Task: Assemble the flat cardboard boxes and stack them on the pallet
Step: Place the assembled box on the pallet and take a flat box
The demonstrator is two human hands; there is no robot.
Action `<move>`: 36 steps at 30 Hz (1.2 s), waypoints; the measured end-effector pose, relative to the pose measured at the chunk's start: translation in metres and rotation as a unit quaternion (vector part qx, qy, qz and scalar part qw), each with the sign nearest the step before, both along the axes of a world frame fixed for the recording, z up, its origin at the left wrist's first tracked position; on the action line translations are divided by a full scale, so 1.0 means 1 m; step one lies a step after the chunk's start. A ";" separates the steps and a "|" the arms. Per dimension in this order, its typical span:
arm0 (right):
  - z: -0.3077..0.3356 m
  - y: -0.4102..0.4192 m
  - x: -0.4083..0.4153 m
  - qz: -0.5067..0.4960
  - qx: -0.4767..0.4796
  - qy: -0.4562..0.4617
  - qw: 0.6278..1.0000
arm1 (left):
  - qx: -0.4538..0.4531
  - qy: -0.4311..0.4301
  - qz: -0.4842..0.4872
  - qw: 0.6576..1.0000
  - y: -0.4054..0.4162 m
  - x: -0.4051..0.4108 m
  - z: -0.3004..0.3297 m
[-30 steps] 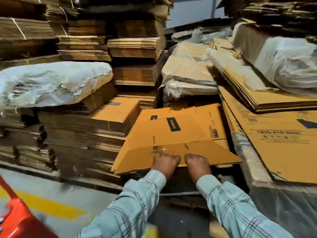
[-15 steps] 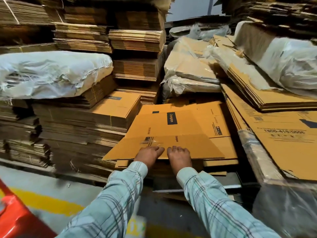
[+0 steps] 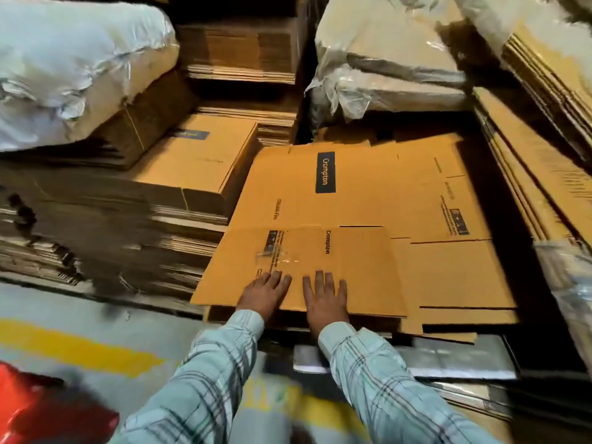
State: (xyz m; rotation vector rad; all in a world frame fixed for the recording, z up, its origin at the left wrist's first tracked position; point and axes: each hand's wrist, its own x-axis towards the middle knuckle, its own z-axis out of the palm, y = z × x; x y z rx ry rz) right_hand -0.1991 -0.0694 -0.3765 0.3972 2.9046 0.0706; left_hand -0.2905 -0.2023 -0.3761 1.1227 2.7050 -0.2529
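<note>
Hands point(image 3: 266, 293) point(image 3: 325, 296) flat on box blank point(image 3: 352, 200) | bundles point(image 3: 384, 56) plastic-wrapped

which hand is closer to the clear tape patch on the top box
Left. The left hand lies flat just below the tape patch, fingertips almost reaching it. The right hand lies flat beside it, further right of the patch.

Grey concrete floor under stacked cardboard

The grey concrete floor point(image 3: 105, 318) carries a worn yellow painted stripe point(image 3: 80, 349). On it stand tall stacks of flattened brown corrugated cartons point(image 3: 112, 225) at left; beside them, a lower pile of flat yellow-brown printed boxes point(image 3: 368, 200) sits over silvery flat sheets point(image 3: 448, 363). A blurred red object point(image 3: 35, 408) lies at the near left.
</note>
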 end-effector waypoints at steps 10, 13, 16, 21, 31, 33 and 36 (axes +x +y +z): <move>-0.079 0.003 -0.011 0.042 -0.015 -0.058 0.997 | -0.019 -0.069 -0.022 0.997 -0.008 -0.009 -0.081; -0.085 0.002 -0.013 0.043 -0.027 -0.059 0.997 | -0.007 -0.042 -0.016 0.999 -0.012 -0.004 -0.086; -0.086 0.005 -0.009 0.054 -0.034 -0.049 0.997 | 0.007 -0.032 -0.011 0.999 -0.013 0.002 -0.090; -0.096 -0.001 -0.003 0.076 -0.007 -0.062 0.995 | 0.013 0.015 -0.026 0.999 -0.015 -0.002 -0.098; -0.102 0.002 -0.010 0.063 0.007 -0.094 0.994 | -0.026 -0.026 -0.003 0.999 0.002 -0.002 -0.091; -0.090 0.001 -0.009 0.064 0.007 -0.083 0.994 | -0.028 -0.048 -0.004 0.998 0.004 0.000 -0.081; -0.063 0.000 -0.003 0.045 0.007 -0.019 0.999 | -0.006 -0.028 -0.025 0.999 0.000 0.005 -0.056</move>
